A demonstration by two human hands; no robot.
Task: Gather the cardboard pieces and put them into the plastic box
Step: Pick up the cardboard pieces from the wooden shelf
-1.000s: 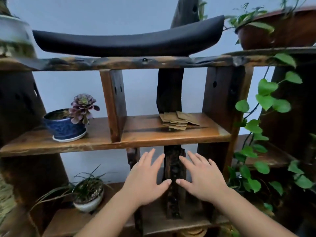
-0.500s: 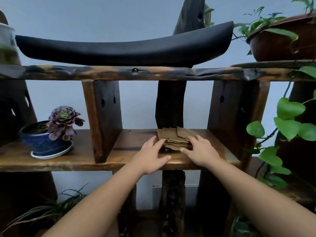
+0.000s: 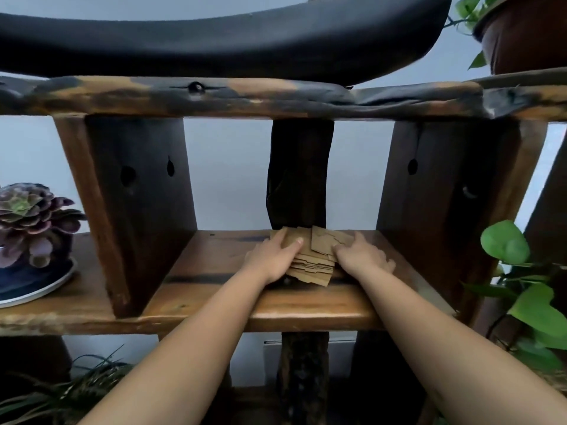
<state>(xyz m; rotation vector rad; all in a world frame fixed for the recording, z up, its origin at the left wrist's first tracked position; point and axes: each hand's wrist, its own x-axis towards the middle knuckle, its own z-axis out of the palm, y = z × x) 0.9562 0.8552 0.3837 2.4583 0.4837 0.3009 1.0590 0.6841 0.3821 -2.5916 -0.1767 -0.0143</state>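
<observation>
Loose stack of brown cardboard pieces (image 3: 313, 256) lies on dark wooden shelf (image 3: 214, 265), middle compartment, before the black centre post. Left hand (image 3: 271, 260) grips stack's left edge, thumb on top. Right hand (image 3: 360, 256) presses right side, fingers curled over it.
</observation>
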